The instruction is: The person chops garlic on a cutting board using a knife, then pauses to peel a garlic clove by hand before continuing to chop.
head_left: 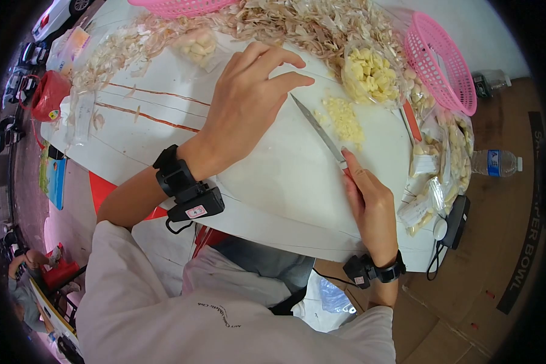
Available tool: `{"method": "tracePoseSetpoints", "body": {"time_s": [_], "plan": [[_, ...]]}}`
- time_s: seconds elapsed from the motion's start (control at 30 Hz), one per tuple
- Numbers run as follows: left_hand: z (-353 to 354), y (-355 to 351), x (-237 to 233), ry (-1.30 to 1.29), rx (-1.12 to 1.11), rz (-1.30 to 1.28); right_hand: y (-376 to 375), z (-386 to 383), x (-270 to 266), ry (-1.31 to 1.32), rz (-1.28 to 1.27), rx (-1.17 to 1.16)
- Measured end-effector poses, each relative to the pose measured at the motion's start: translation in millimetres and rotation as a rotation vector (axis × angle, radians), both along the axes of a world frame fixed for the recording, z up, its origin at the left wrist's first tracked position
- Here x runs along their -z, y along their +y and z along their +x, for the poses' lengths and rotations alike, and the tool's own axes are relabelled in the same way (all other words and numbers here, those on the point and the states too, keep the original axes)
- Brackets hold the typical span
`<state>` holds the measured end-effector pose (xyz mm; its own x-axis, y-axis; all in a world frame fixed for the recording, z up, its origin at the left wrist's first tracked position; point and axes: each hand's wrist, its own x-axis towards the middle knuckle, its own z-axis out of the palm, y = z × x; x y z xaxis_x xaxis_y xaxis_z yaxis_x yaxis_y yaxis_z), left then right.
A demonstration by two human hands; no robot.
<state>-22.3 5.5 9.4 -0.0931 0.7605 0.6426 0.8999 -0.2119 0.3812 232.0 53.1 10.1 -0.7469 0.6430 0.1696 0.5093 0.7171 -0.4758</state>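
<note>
My right hand (370,206) is closed around the handle of a small knife (319,130), whose blade points up and left across the white work surface (273,182). Just right of the blade lies a pile of chopped garlic (344,119). My left hand (249,100) hovers left of the knife tip, fingers bent and apart, holding nothing that I can see. Beyond the chopped pile sits a clear plastic bag of peeled garlic cloves (370,73). A smaller bag of pale cloves (198,47) lies behind my left hand.
Heaped garlic skins (309,27) cover the back of the table. A pink basket (440,64) tilts at the right, near a red-handled tool (411,121) and bagged cloves (452,151). Plastic bottles (496,163) lie on cardboard. A red bag (50,96) sits far left.
</note>
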Motion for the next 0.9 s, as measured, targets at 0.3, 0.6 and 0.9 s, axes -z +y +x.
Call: {"method": "tracePoseSetpoints", "body": {"time_s": [0.3,0.6,0.9], "plan": [[-0.4,0.1,0.4,-0.005,0.004,0.008,2.8,1.8,3.5,0.142,-0.004,-0.02],[-0.5,0.1,0.5,0.0,0.001,0.008,2.8,1.2,0.5,0.076,-0.018,-0.002],[-0.5,0.3,1.3,0.009,0.01,0.004,2.2,1.1,0.4,0.06,-0.017,0.014]]}}
